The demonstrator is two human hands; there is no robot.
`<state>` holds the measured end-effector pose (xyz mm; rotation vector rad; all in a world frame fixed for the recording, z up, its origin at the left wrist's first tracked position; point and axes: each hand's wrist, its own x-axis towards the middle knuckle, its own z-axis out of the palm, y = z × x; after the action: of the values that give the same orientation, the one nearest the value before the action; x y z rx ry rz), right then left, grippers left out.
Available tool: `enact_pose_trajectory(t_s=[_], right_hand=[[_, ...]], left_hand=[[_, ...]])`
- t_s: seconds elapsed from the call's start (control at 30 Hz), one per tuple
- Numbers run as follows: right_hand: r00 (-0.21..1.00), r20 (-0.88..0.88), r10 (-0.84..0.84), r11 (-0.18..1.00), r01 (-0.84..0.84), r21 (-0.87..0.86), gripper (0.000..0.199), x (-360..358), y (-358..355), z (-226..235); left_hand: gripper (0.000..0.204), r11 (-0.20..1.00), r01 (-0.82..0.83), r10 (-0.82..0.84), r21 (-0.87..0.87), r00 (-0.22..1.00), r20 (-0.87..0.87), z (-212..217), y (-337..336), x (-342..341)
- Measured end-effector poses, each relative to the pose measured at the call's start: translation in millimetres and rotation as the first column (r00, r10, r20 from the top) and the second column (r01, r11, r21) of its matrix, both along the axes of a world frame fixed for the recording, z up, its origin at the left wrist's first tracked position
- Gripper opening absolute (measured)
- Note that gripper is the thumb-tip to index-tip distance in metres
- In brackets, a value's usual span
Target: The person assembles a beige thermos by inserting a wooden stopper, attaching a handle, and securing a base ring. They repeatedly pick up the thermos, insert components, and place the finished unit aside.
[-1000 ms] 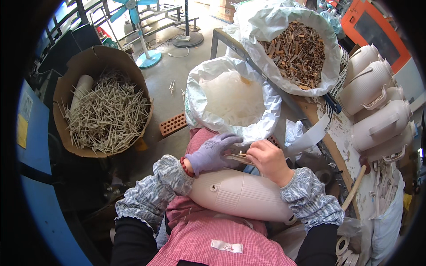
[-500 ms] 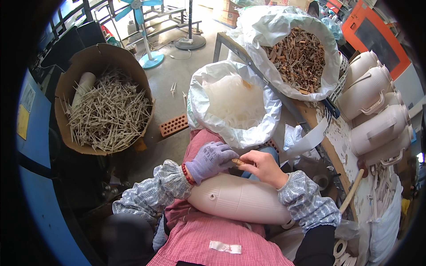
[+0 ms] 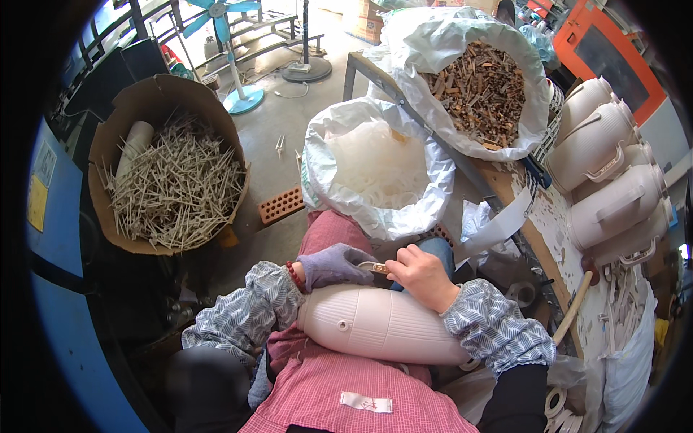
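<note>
A pale pink ribbed jug body [image 3: 390, 325], with a small round fitting on its side, lies across my lap. Just beyond it, my left hand [image 3: 336, 265], in a purple-grey glove, has its fingers curled round the pale end of a small piece [image 3: 377, 268]. This piece turns gold-brown toward the right, where the bare thumb and fingers of my right hand [image 3: 422, 276] pinch it. Exactly how the pale and gold-brown parts join is too small to tell. My right forearm, in a patterned sleeve, passes over the right end of the jug body.
Ahead stands a white sack [image 3: 317, 180] of translucent rings. Another sack [image 3: 538, 141] holds small brown strips on the bench [image 3: 552, 238]. Several pale jugs [image 3: 613, 206] and a wooden-handled hammer [image 3: 575, 307] lie right. A cardboard bin [image 3: 97, 180] of thin white parts stands left, near a perforated brick [image 3: 280, 206].
My left hand has turned and moved slightly left and down. The hands have drawn a little apart, showing more of the small piece. My right hand is slightly lower.
</note>
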<state>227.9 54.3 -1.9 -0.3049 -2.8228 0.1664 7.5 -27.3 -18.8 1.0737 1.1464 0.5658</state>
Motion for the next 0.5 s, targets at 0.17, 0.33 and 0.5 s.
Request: enact_pose_trajectory(t_s=[0.17,0.33,0.5], right_hand=[[1.000,0.002,0.010,1.000,-0.010,0.004,0.024,1,2,0],[0.994,-0.065,0.086,0.994,-0.090,-0.059,0.021,-3,31,11],[0.870,-0.326,-0.369,0.869,0.448,0.210,0.014,12,196,65]], left_hand=[[0.038,0.999,0.033,-0.032,0.032,0.998,-0.047,-7,8,2],[0.033,0.998,-0.006,0.001,-0.055,0.995,-0.097,-4,18,11],[0.040,0.995,-0.033,0.032,0.089,0.999,0.008,31,12,14]])
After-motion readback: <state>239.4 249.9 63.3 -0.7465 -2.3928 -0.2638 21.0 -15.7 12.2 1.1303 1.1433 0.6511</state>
